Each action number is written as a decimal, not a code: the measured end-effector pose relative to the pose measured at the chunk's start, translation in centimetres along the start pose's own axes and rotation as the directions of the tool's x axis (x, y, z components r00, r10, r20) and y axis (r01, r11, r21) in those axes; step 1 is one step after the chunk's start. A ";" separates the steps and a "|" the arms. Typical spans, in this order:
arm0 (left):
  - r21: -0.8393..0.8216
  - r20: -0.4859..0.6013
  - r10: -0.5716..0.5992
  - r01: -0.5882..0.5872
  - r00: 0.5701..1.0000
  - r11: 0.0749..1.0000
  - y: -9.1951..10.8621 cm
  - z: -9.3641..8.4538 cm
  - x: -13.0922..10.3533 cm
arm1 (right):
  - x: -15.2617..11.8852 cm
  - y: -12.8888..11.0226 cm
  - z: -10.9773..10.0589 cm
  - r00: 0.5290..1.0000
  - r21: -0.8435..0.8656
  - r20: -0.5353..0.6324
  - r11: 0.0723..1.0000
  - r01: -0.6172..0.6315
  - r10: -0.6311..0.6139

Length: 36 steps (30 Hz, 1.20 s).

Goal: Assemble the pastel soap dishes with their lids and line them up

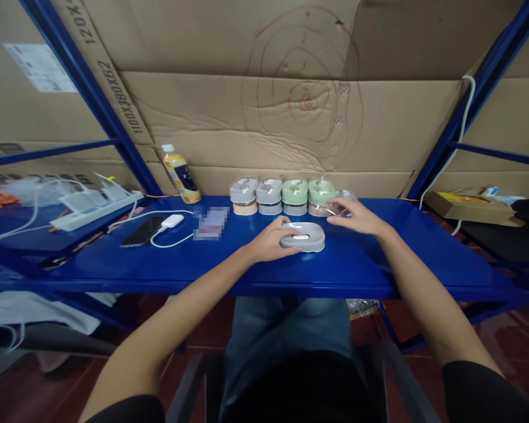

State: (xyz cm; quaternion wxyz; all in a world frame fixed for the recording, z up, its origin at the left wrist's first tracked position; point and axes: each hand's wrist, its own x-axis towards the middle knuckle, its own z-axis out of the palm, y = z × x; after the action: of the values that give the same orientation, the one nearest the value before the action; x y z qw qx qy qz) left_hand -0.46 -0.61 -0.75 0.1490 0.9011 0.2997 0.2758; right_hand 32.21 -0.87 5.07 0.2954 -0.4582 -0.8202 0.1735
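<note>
On the blue table, a grey rounded container [315,234] with a small white piece in its top lies close in front of me. My left hand [271,239] is closed around its left end, fingers on the far side and thumb at the near edge. To the right, my right hand [357,216] grips a clear plastic cover [344,197], its fingertips partly hidden behind it. That cover stands beside a row of stacked containers with clear tops: grey over peach [244,195], grey over grey [269,195], green over grey [295,195] and green over peach [321,191].
A yellow bottle [180,176] leans at the back left. Nearer are a phone [143,231], a white charger [173,221] with its cable, and a blurred packet [211,223]. A power strip [79,218] lies far left, a cardboard box [471,207] far right. Cardboard backs the table.
</note>
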 end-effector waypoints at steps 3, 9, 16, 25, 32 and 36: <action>0.007 0.007 0.002 -0.002 1.000 1.000 0.1 -0.1 0.0 | 0.0 1.4 -0.5 0.996 -0.046 0.013 0.996 -0.082 0.083; -0.019 -0.036 -0.062 0.061 0.997 0.998 -0.4 -0.8 0.1 | 0.2 1.6 -0.1 0.988 -0.094 0.051 0.985 -0.142 0.147; 0.034 -0.217 -0.157 0.168 0.963 0.985 -3.3 -3.1 0.3 | 0.0 2.0 -0.9 0.964 -0.137 0.205 0.980 -0.142 0.169; 0.092 -0.137 -0.159 0.173 0.978 0.981 -3.1 -2.9 0.2 | 0.2 2.5 -0.6 0.965 -0.135 0.204 0.981 -0.140 0.166; 0.034 -0.050 -0.039 0.040 0.998 0.999 -0.2 -1.5 0.0 | 0.2 1.9 -0.4 0.968 -0.179 0.102 0.961 -0.209 0.229; 0.047 0.027 -0.024 0.022 0.999 0.999 0.7 -0.8 -0.1 | 0.2 1.5 -0.3 0.969 -0.167 0.096 0.963 -0.211 0.229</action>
State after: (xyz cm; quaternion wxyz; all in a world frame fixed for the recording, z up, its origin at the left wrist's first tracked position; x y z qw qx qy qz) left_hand -0.63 -1.15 0.16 0.1351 0.9046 0.3143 0.2544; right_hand 33.32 0.10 4.54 0.1901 -0.5576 -0.7907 0.1665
